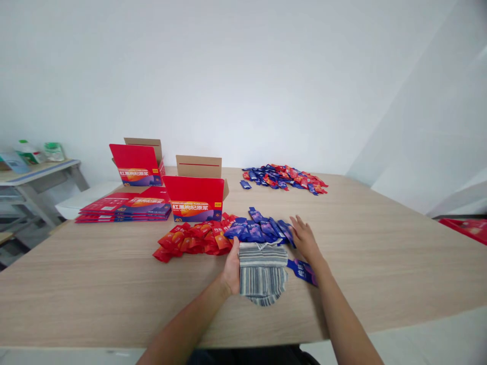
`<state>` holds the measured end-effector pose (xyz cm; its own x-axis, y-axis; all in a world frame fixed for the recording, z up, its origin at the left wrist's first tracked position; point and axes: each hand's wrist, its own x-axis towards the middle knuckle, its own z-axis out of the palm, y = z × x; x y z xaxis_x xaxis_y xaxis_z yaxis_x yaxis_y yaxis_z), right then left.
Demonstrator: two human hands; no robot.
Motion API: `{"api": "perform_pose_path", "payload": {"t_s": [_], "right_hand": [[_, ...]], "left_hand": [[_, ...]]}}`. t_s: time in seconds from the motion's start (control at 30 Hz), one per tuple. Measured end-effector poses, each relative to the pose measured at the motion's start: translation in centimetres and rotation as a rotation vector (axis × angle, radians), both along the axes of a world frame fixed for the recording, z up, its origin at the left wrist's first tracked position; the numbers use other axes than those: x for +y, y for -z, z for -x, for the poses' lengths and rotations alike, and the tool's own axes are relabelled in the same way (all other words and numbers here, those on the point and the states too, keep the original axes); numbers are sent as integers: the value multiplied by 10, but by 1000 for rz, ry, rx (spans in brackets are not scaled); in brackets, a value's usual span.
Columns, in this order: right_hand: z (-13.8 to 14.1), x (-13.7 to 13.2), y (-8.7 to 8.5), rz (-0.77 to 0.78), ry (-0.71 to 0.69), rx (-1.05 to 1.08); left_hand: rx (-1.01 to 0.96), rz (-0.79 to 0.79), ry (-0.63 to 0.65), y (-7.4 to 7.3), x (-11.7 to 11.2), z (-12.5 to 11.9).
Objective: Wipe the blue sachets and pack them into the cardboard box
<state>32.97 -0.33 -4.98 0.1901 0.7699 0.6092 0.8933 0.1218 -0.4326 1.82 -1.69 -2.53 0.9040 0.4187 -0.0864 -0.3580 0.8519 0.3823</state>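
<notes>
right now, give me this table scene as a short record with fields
left hand: left hand holds the edge of a striped pouch
right hand: right hand lies flat, fingers spread, on the blue packets
beside pouch: one blue packet under the right wrist
red packets: red packets in a row, left of the blue ones
boxes: two open red boxes, flat boxes stacked at left
far pile: mixed packets
surface: wooden table

Plain white walls [243, 76] behind a pale wooden table [380, 253] — a grey shelf [38, 170] at left.
</notes>
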Motion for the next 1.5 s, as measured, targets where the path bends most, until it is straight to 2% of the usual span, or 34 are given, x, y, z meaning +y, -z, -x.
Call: {"api": "perform_pose_path", "payload": {"t_s": [0.1,0.23,0.37,0.47,0.53,0.6,0.7,0.83,0.93,1.03,1.17,1.27,1.5], "right_hand": [[-1,-27,3,15,37,-33],[3,-76,8,86,19,-101],[12,-126,16,240,75,-291],[20,-148,19,373,46,-373],[26,-154,18,401,19,-377],[32,-156,13,385,22,-329],[44,-154,-4,323,85,-84],[74,-142,-40,76,229,253],[109,-126,-62,-44,158,384],[147,-106,-67,-154,36,421],[187,-88,-55,-110,-174,352],[198,-88,-49,-60,-257,238],[185,-97,-66,23,-491,-462]], "left_hand": [[20,-9,-16,-3,-2,3],[17,-24,-40,-10,-2,7],[-5,-40,-82,-16,-1,8],[-3,-47,-97,-18,0,8],[-24,-46,-96,-18,1,8],[-60,-39,-103,-17,2,8],[-87,-38,-93,-14,2,5],[-10,-44,-37,-10,-6,0],[36,-46,-25,-9,-14,-3],[8,-31,-41,-9,-19,-5],[3,60,-141,-11,-20,-7],[10,120,-217,-11,-16,-5],[-71,108,-141,-12,-10,2]]}}
